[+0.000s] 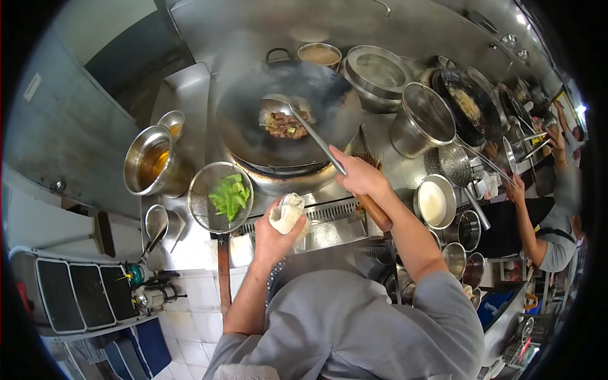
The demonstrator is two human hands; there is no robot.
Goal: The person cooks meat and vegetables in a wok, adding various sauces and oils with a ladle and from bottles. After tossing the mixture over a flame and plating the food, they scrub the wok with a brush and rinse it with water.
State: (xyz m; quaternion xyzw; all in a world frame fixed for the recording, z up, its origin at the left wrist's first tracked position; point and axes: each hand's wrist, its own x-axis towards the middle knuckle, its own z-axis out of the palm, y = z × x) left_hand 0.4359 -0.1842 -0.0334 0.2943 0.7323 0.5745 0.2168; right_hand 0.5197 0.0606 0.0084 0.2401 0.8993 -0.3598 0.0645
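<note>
My right hand [362,174] is closed around the long handle of a metal ladle [315,137], whose wooden end [375,213] shows below the wrist. The ladle's head is down in a large dark wok [247,136], against browned pieces of meat [288,130]. Steam or smoke blurs the wok's far side. My left hand [271,237] grips a folded white cloth [288,214] in front of the wok, apart from its rim. Left of that hand, a round mesh strainer [197,215] with a wooden handle holds cut green peppers [230,195].
On the left stand a pot of amber liquid [140,158] and a small metal container [157,218]. To the right are a deep strainer pot [411,130], a perforated skimmer [453,163] and a bowl of white contents [434,201]. Another person [538,240] works at the far right.
</note>
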